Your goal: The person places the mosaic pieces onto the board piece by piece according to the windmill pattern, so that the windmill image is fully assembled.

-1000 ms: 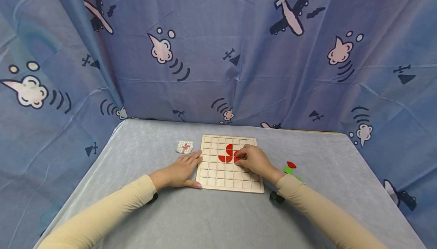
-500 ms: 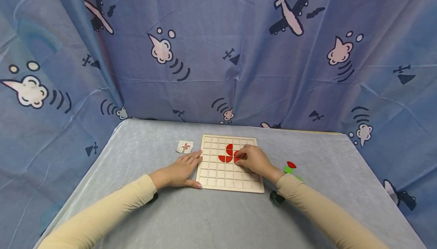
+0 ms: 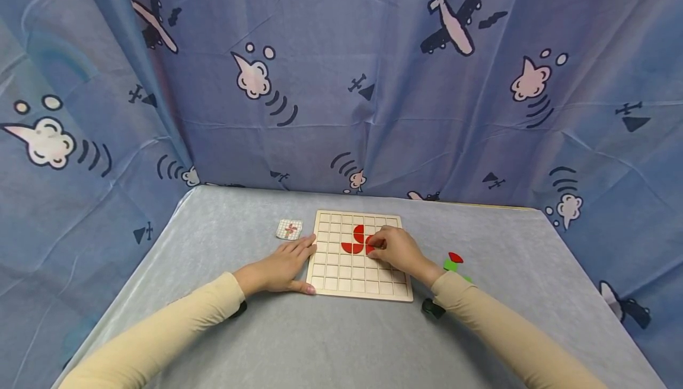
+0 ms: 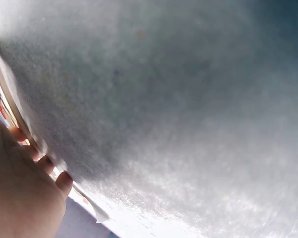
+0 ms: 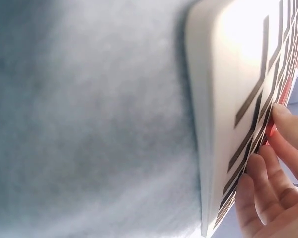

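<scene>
A pale wooden board with a square grid lies flat on the table. Two rows of red curved pieces sit in cells near its middle. My left hand rests along the board's left edge, fingers spread and fairly straight, thumb at the near corner. Over the grid, my right hand pinches a red piece between thumb and index finger, the piece lying at the cells. The right wrist view shows this red piece at the thumb tip; much of it is hidden by the fingers.
A small card printed with a grid and a pinwheel-like figure lies left of the board. Beside the right forearm lie a loose red piece and green pieces, partly covered by the sleeve. A patterned blue curtain stands behind the table.
</scene>
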Demonstrator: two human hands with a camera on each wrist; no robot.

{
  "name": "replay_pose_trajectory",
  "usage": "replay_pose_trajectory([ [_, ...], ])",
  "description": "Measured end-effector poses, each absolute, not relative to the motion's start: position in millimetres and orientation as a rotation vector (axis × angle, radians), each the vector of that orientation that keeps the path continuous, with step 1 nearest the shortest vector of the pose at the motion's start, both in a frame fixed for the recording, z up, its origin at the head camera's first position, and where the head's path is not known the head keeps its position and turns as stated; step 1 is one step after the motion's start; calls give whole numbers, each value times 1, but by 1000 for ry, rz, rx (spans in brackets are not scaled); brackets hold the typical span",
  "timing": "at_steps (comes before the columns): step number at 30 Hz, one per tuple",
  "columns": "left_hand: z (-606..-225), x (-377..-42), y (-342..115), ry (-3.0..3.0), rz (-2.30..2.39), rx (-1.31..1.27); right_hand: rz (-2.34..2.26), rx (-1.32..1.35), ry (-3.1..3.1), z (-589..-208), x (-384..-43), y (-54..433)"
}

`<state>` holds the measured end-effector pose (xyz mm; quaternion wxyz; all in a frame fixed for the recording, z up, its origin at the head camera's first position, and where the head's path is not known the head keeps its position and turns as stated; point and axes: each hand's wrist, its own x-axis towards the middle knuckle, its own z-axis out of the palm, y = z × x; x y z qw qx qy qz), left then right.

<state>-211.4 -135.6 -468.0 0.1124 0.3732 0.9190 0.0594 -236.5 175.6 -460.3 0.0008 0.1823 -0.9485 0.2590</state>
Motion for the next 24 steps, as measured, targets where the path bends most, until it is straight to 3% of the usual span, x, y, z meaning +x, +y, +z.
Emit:
replay_pose_trajectory([
  [16, -468, -212, -135, 2696, 180, 1100, 847, 562, -2971, -459, -235, 178],
  [24, -470, -212, -136, 2696, 198, 1102, 926, 543, -2924, -442, -233, 202],
])
